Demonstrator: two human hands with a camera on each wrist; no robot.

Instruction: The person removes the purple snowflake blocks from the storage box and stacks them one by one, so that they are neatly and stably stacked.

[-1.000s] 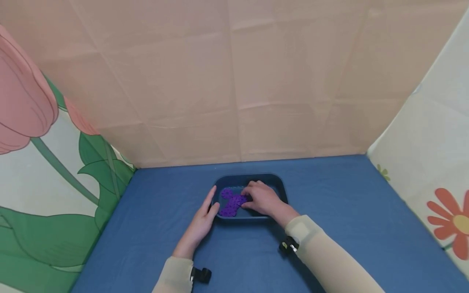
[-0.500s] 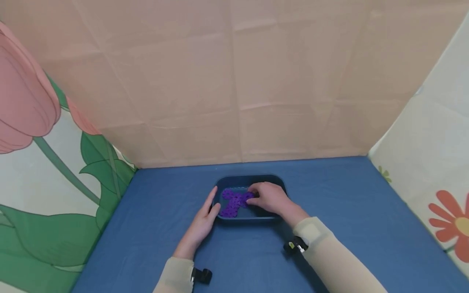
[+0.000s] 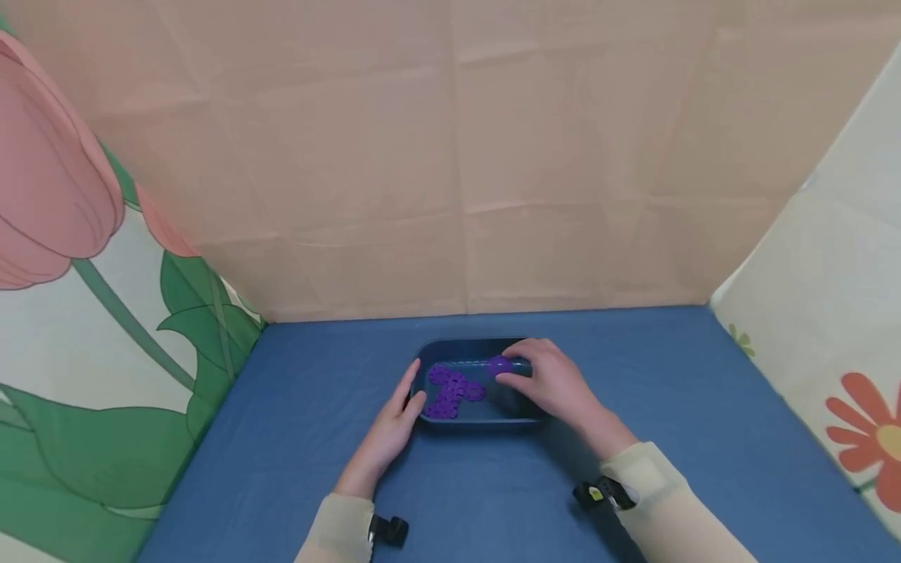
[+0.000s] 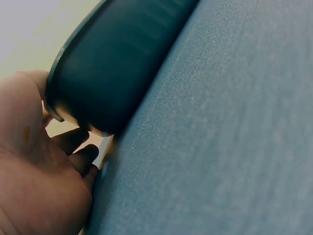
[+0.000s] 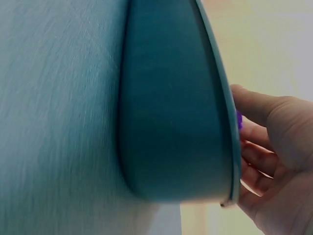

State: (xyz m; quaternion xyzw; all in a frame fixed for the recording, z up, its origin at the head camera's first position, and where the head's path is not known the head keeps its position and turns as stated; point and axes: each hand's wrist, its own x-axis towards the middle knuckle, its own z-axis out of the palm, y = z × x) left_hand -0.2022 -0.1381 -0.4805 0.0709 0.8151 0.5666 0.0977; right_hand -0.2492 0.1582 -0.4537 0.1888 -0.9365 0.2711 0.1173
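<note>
A dark blue tray (image 3: 479, 423) rests on the blue table, with several purple notched plastic discs (image 3: 450, 391) heaped in its left half. My left hand (image 3: 387, 434) holds the tray's left end. In the left wrist view, the thumb of that hand (image 4: 39, 161) reaches the rim while the fingers bend against the outer wall. Over the tray's right side, my right hand (image 3: 556, 383) pinches one purple disc (image 3: 500, 365) between thumb and fingers. The right wrist view has that hand (image 5: 274, 156) beyond the rim, with only a purple sliver (image 5: 239, 120) of the disc showing; the tray wall hides the rest.
Blue cloth (image 3: 317, 375) covers the table around the tray. A beige sheet (image 3: 450, 172) rises behind the far edge. Flower-printed panels stand on the left (image 3: 113, 352) and right (image 3: 831, 313). Black wrist cameras are strapped to both sleeves.
My right hand has drawn one purple disc from the heap and carried it right and slightly up, toward the tray's far right. The left hand has stayed at the tray's left end.
</note>
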